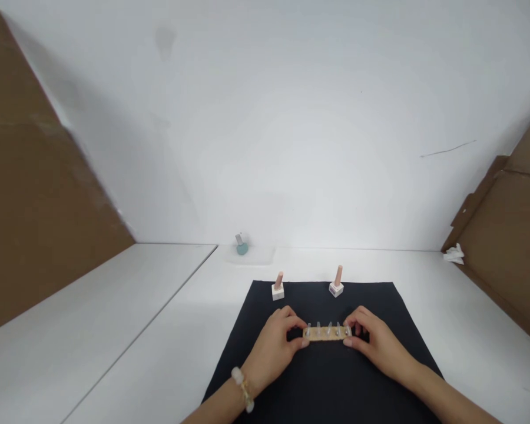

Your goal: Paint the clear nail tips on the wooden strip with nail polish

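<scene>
Bare forearms (pixel 450 394), then left hand (pixel 271 350) and right hand (pixel 377 344) clamped on opposite ends of a tan strip of clear tips (pixel 327 333), apparently to steady it.

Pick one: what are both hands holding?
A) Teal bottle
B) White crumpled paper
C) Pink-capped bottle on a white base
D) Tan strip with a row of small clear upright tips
D. The left hand and right hand grip opposite ends of the tan strip, while the teal bottle stands away from them near the wall.
</scene>
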The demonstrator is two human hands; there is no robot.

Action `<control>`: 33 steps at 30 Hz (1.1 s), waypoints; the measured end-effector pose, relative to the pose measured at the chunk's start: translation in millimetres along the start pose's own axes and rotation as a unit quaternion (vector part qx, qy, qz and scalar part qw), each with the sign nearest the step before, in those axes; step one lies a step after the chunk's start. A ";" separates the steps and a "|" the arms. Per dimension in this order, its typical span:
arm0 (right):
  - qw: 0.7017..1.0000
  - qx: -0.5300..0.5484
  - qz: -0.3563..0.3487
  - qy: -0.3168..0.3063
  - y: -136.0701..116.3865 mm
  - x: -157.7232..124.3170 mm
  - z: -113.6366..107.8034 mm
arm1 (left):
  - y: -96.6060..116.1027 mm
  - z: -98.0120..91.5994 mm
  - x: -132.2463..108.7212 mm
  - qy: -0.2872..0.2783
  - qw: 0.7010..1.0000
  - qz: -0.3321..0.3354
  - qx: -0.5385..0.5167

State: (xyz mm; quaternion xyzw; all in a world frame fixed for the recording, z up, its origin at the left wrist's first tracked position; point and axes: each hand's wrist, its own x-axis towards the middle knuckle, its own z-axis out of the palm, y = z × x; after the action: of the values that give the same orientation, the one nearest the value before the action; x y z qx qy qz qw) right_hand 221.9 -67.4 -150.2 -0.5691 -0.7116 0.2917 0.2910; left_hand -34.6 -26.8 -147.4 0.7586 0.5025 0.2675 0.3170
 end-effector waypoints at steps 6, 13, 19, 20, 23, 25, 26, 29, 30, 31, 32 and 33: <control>1.000 -0.003 0.020 0.004 -0.6 -10.3 -11.5 | -6.7 0.3 -7.4 0.006 1.000 0.004 0.001; 0.995 -0.044 0.037 0.077 -2.6 -38.1 -11.7 | -9.3 2.5 -8.5 0.009 1.000 0.007 -0.002; 0.985 -0.135 -0.057 0.091 -38.0 -24.5 -8.2 | -5.8 2.0 -7.5 0.006 1.000 0.004 0.005; 0.982 -0.150 -0.073 0.088 -43.7 -21.2 -6.3 | -4.9 1.6 -7.5 0.005 1.000 0.003 0.006; 0.970 -0.180 -0.121 0.110 -54.1 -18.6 3.4 | -1.8 0.0 -8.1 0.005 1.000 -0.002 0.011; 0.957 -0.200 -0.162 0.134 -53.9 -23.9 12.9 | 0.5 -1.0 -8.8 0.003 1.000 -0.006 0.014; 0.948 -0.220 -0.179 0.144 -51.9 -27.9 18.1 | 1.6 -1.2 -9.2 0.002 1.000 -0.009 0.015; 0.919 -0.293 -0.210 0.162 -42.2 -38.9 33.8 | 4.5 -1.3 -10.5 0.000 1.000 -0.019 0.017; 0.912 -0.308 -0.205 0.177 -39.3 -40.7 38.4 | 5.2 -1.1 -11.1 -0.001 1.000 -0.022 0.017; 0.907 -0.319 -0.192 0.194 -37.1 -41.2 42.4 | 6.0 -0.9 -11.7 -0.002 1.000 -0.025 0.016; 0.903 -0.327 -0.183 0.208 -35.5 -40.6 45.8 | 6.7 -0.7 -12.4 -0.002 0.999 -0.029 0.015; 0.901 -0.331 -0.176 0.219 -34.6 -39.0 48.5 | 7.5 -0.4 -13.3 -0.002 0.999 -0.035 0.013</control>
State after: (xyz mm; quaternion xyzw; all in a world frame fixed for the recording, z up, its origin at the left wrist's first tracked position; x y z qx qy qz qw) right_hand 170.8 -115.9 -159.6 -0.5473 -0.7743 -0.1489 0.2807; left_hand -35.1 -41.3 -142.6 0.7450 0.5320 0.2480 0.3168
